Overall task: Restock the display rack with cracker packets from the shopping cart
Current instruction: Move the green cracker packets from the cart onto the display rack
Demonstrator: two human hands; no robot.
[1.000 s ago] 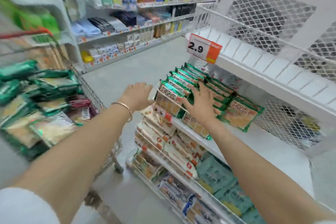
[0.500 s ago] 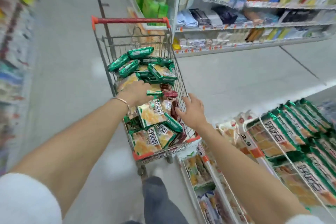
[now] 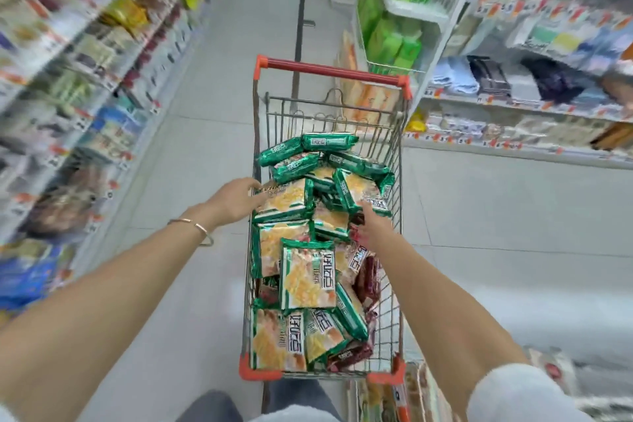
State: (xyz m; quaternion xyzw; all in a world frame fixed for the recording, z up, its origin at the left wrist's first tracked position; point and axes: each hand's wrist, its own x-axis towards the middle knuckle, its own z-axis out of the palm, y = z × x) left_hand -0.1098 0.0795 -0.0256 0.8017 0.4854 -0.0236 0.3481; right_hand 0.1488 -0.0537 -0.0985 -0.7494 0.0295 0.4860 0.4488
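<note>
Right hand [image 3: 375,231] shifted from the rim into the pile since the earlier frame. Its fingers are buried among cracker packets [image 3: 306,279] at 3 o'clock; grasp cannot be told. Fingers of the left hand [image 3: 234,202] are laid against one cracker packet [image 3: 284,199] at 9 o'clock; grip unclear. Packets are heaped in the shopping cart [image 3: 330,74], 12 o'clock.

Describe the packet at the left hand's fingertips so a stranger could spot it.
Find the cart with the red handle. Against its left wall, the left hand reaches a packet lying face up. It shows yellow crackers, unlike the green packets side-on beyond it.
</note>
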